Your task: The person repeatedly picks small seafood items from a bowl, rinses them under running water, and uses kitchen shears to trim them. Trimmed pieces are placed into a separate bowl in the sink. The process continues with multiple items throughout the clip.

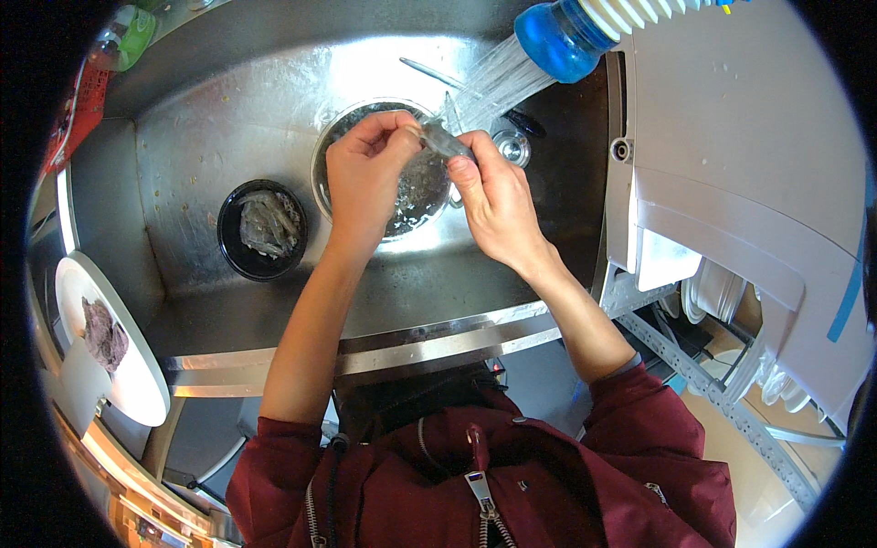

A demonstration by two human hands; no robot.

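Between my two hands is a grey raw shrimp [445, 142], held over a round bowl [423, 205] in the steel sink. My left hand [370, 164] pinches its left end with thumb and fingertips. The other end is gripped between thumb and fingers of my right hand [495, 198]. Small pale bits lie in the bowl, which my hands partly cover. To the left, a black bowl [225, 248] stands on the sink floor, holding several raw shrimp [268, 225]. Water sprays from a blue tap nozzle [558, 42] just behind and right of the shrimp.
A thin metal utensil [428, 70] lies behind the round bowl. A small round metal piece [512, 147] is right of it. On the left edge rests a white board [140, 383] with a crumpled cloth [104, 335]. The sink's front rim [425, 349] runs before me.
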